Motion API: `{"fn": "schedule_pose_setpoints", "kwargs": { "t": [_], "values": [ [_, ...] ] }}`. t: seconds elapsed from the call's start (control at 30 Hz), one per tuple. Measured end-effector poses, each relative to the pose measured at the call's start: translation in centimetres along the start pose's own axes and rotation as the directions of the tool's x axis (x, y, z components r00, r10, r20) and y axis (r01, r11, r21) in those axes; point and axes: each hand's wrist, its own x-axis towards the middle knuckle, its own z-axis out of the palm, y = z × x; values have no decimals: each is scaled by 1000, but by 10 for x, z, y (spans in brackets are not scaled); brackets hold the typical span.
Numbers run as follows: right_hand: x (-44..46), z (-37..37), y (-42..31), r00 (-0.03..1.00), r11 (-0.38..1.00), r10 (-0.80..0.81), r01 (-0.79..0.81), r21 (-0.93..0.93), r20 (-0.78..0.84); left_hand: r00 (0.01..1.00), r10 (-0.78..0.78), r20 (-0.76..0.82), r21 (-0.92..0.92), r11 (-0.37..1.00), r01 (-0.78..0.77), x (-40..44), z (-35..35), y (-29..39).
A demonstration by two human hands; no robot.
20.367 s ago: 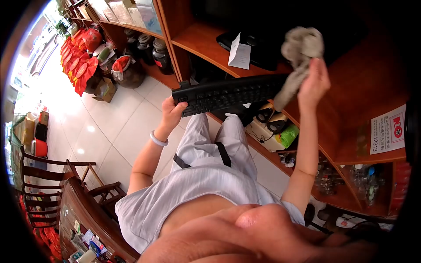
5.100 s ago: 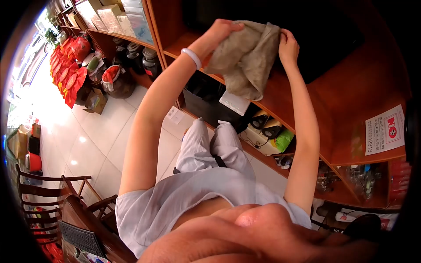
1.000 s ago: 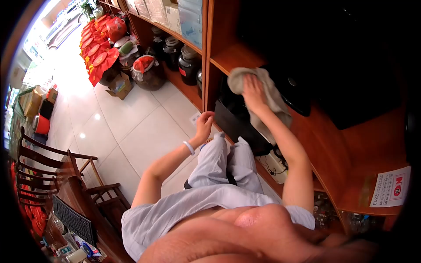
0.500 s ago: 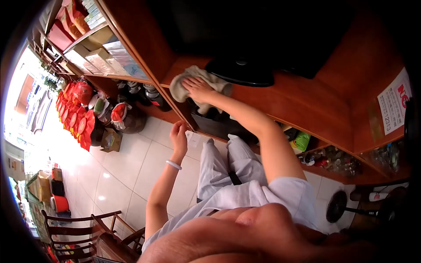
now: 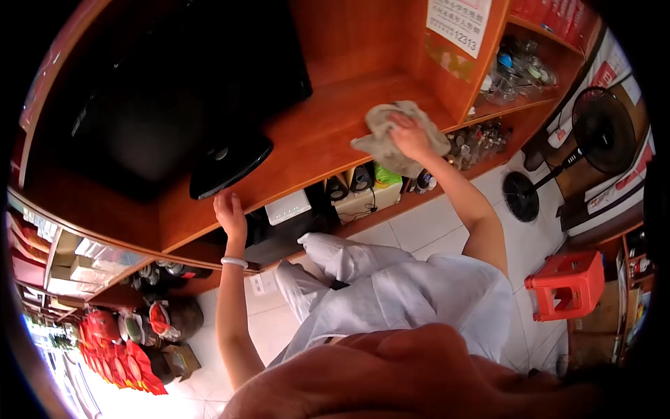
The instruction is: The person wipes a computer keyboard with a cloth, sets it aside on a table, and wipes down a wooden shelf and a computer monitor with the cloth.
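My right hand (image 5: 410, 137) presses a crumpled grey-beige cloth (image 5: 380, 124) onto the reddish-brown wooden shelf (image 5: 314, 136), near its right end. Part of the cloth hangs over the shelf's front edge. My left hand (image 5: 230, 213), below a pale bracelet, rests its fingers on the front edge of the same shelf with nothing held in them. Just behind those fingers is the black glossy base (image 5: 230, 164) of a large dark screen (image 5: 160, 91), which stands on the left part of the shelf.
Beneath the shelf sit a white box-shaped device (image 5: 287, 207), small black speakers (image 5: 336, 187) and a bright green item (image 5: 386, 174). Glassware fills the side compartments (image 5: 520, 73). On the right stand a black fan (image 5: 601, 131) and a red stool (image 5: 567, 285).
The view has swung to the right. My right hand and the cloth have moved from left of the screen base to its right. My left hand has come up to the shelf edge.
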Motion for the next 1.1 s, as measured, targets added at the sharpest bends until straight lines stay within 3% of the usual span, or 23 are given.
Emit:
{"fn": "schedule_pose_setpoints", "kwargs": {
  "t": [0.03, 0.13, 0.2, 0.23, 0.27, 0.3, 0.33, 0.4, 0.47, 0.5, 0.57, 0.6, 0.63, 0.67, 0.7, 0.73, 0.77, 0.83, 0.87, 0.97, 1.07, 1.1],
  "values": [
    [-12, 8, 28, 993, 995, 89, -93, -38, -75, 1000, 18, -3, -9, 1000, -18, 3, 6, -2],
    [-43, 8, 73, 895, 960, 269, -217, 179, -356, 991, 126, 34, 306, 943, -130, 8, 29, -17],
    [-62, 9, 74, 747, 755, 556, -272, 597, -364, 991, 125, 52, 397, 908, -135, 4, 34, -6],
    [-61, 5, 69, 596, 437, 782, -319, 841, -181, 993, 88, 77, 418, 902, -113, 4, 32, -7],
    [-60, 1, 64, 381, 68, 924, -221, 973, 22, 993, 90, 83, 424, 898, -116, 2, 32, -10],
    [-57, 0, 65, 181, -295, 938, -41, 955, 297, 992, 88, 91, 434, 893, -119, 2, 32, -13],
    [-55, -13, 64, 174, -301, 937, -38, 953, 303, 991, 108, 78, 445, 886, -132, 2, 31, -13],
    [-42, -50, 72, 111, -461, 887, 241, 854, 448, 992, 68, 102, 445, 889, -106, 0, 28, -11],
    [-25, -80, 81, 242, -317, 940, 359, 878, 241, 992, 32, 119, 443, 893, -82, 4, 31, -10],
    [-17, -88, 90, 302, -194, 951, 432, 881, 62, 993, 43, 114, 449, 889, -90, 3, 31, -11],
    [12, -144, 81, 286, 0, 942, 525, 851, -177, 992, 51, 118, 464, 880, -100, 1, 30, -13],
    [23, -170, 75, 303, 86, 912, 514, 853, -275, 991, 68, 118, 453, 884, -114, 1, 30, -13],
    [33, -184, 75, 337, 358, 809, 366, 859, -481, 990, 84, 117, 441, 888, -127, 1, 30, -13],
    [45, -187, 81, 362, 491, 736, 294, 820, -571, 989, 103, 105, 447, 883, -140, 1, 31, -15],
    [57, -188, 86, 381, 589, 632, 329, 738, -674, 989, 100, 113, 455, 879, -141, 1, 30, -14],
    [75, -162, 126, 475, 708, 533, 202, 677, -700, 989, 97, 113, 449, 883, -138, 2, 30, -12],
    [76, -154, 124, 478, 704, 539, 197, 683, -694, 989, 92, 115, 444, 886, -134, 2, 30, -9],
    [74, -140, 119, 411, 935, 307, 40, 354, -858, 987, 72, 143, 433, 892, -128, 1, 30, -5],
    [67, -121, 122, 426, 940, 297, 28, 340, -854, 987, 85, 134, 450, 882, -137, 1, 31, -7],
    [19, -46, 121, 532, 884, 463, -330, 330, -709, 988, 83, 132, 476, 869, -137, 1, 32, -14],
    [-41, -3, 112, 651, 853, 511, -300, 427, -562, 988, 66, 143, 481, 867, -128, 3, 32, -9],
    [-43, -4, 111, 649, 853, 511, -300, 428, -564, 987, 72, 144, 487, 863, -134, 3, 32, -7]
  ]
}}
